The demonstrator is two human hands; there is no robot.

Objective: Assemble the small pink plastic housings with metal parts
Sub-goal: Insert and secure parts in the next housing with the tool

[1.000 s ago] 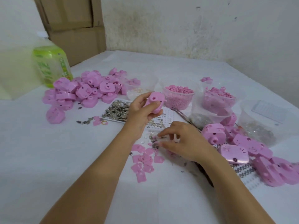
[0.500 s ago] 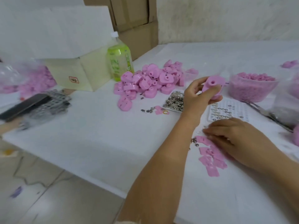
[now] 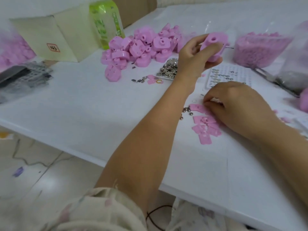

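Smooth pink plastic with a soft sheen on the raised housing (image 3: 214, 45), and the same on the far pile of housings (image 3: 138, 47). Bright, glinting metal in the heap of small parts (image 3: 168, 70) and the near round studs (image 3: 187, 110). The flat plates (image 3: 203, 129) are matt pink plastic. The tabletop (image 3: 83, 105) is white, smooth and matt. Far left, the bottle (image 3: 106, 22) is glossy translucent green plastic.

We take the heap of housings (image 3: 141, 49) on the table (image 3: 83, 105) as our landmark. Just behind it to the left stands a bottle (image 3: 106, 22). Further left sits a box (image 3: 50, 40), with a stack of trays (image 3: 21, 79) in front of that. Just right and in front of the heap lie metal parts (image 3: 168, 70), then a grid tray (image 3: 230, 75), with a tub (image 3: 260, 49) behind it. Right of the heap, our left hand (image 3: 191, 55) holds one housing (image 3: 215, 42) above the table. Well in front and to the right, our right hand (image 3: 238, 105) rests on flat plates (image 3: 205, 139).
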